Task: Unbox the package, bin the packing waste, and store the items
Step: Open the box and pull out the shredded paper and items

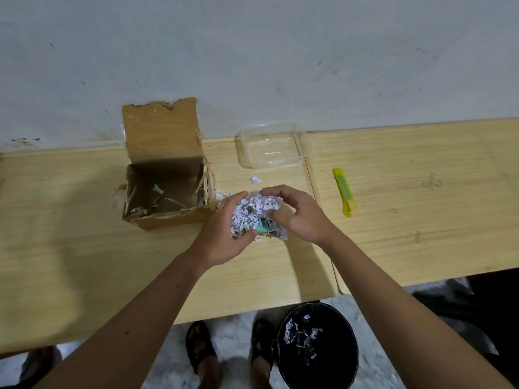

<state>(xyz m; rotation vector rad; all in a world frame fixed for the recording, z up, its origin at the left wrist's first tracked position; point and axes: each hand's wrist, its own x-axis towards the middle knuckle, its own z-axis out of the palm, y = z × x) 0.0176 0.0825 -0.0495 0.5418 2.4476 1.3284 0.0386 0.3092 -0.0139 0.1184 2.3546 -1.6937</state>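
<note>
Fingers (247, 200) of the left hand (224, 234) are curled around the near-left side of a wad of shredded paper (252, 213), and those of the right hand (297, 214) are cupped over its far-right side, so the wad is grasped between both hands above the wooden table (252, 276). Just beneath the left fingertips a small teal item (262, 228) is seen poking out of the shreds; what it is cannot be told. Nearer than the fingers and below the table edge, a black bin (317, 346) stands on the floor with a few shreds already inside. If the whole wad is carried there unsorted, the item could be thrown away with the waste; it should be picked free first. Because the shreds are loose, some could be shed over the table or floor on the way, and a few lie beside the wad already. To the left of the fingers stands the opened cardboard box (165, 189), with stray strips left inside which could be overlooked. Beyond the fingers a clear plastic container (272, 148) waits empty, presumably for the items. Well to the right lies a yellow utility knife (344, 190); whether its blade is out cannot be told, and it could be brushed by a careless reach.
</note>
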